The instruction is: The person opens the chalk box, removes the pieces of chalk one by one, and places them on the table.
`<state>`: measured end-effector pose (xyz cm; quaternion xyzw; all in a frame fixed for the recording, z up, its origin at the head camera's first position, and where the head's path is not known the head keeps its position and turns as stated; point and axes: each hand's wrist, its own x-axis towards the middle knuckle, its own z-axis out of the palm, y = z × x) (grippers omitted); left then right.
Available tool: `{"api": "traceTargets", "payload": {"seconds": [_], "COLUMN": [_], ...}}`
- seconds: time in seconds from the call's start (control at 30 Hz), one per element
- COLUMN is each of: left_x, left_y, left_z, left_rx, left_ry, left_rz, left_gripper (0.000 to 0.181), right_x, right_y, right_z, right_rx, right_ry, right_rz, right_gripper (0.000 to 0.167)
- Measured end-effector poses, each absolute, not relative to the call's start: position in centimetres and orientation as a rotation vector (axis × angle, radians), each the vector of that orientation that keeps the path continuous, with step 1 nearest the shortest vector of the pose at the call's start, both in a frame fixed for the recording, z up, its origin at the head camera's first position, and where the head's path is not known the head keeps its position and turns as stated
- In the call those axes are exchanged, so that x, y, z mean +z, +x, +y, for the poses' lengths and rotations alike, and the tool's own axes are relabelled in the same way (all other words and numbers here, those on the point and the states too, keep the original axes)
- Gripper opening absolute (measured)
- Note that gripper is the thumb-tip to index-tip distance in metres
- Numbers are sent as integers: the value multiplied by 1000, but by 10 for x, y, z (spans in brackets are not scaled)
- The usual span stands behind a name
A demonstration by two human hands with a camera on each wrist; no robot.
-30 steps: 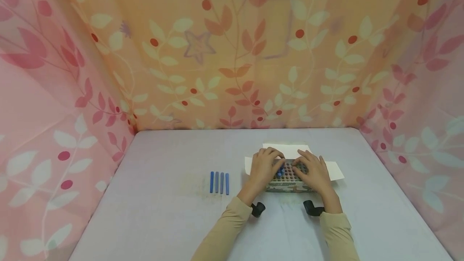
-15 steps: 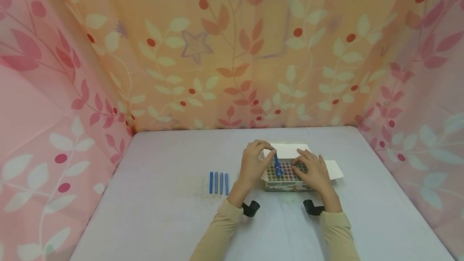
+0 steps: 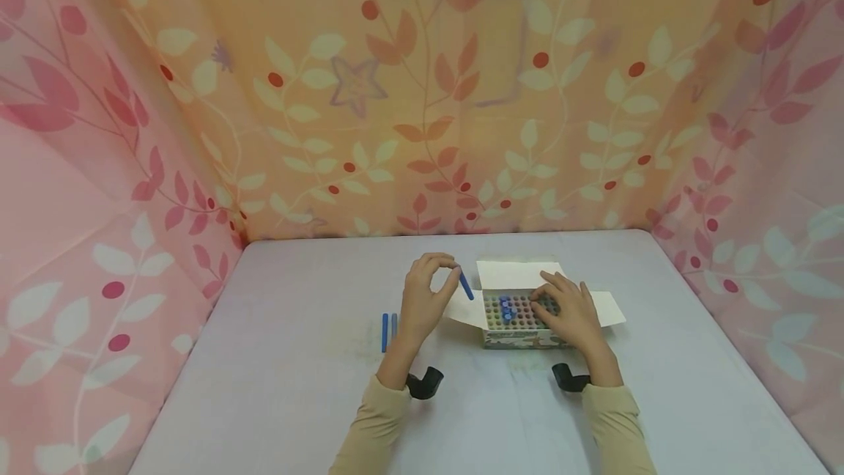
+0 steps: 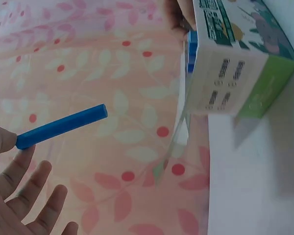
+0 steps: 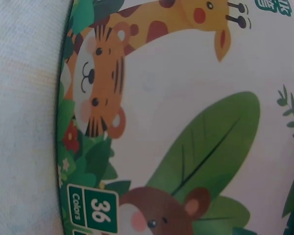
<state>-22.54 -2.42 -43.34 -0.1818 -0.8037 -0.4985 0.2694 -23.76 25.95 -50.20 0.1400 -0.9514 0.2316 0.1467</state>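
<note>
My left hand (image 3: pixel 425 299) pinches one end of a blue chalk stick (image 3: pixel 466 284) between thumb and fingertip. Left of the box, the stick hangs in the air with its free end slanting down to the right. In the left wrist view the chalk stick (image 4: pixel 63 126) points away from the hand (image 4: pixel 19 196), whose other fingers are spread. My right hand (image 3: pixel 572 310) rests over the right part of the chalk box (image 3: pixel 527 341), fingers bent and holding nothing visible. Several blue chalk sticks (image 3: pixel 506 306) protrude from the box's holes.
Two blue sticks (image 3: pixel 385 332) lie side by side on the white table; my left arm covers the spot just right of them. White flaps (image 3: pixel 517 274) spread from the open box. Black wrist cameras (image 3: pixel 426 383) sit by both wrists. A patterned curtain (image 3: pixel 422 94) encloses the table.
My left hand has drawn a blue chalk stick up out of the box and carried it left, now covering part of the row on the table. My right hand has stayed put.
</note>
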Motion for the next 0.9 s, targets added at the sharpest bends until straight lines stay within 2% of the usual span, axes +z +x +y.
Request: {"api": "traceTargets", "payload": {"seconds": [0.9], "left_x": [-451], "left_y": [-212], "left_z": [-122], "left_rx": [-1305], "left_ry": [-388], "left_rz": [-2392], "left_gripper": [11], "right_x": [-498], "right_y": [-235], "right_z": [258], "right_rx": [664], "right_ry": [414], "right_rz": [-2738], "right_gripper": [10]}}
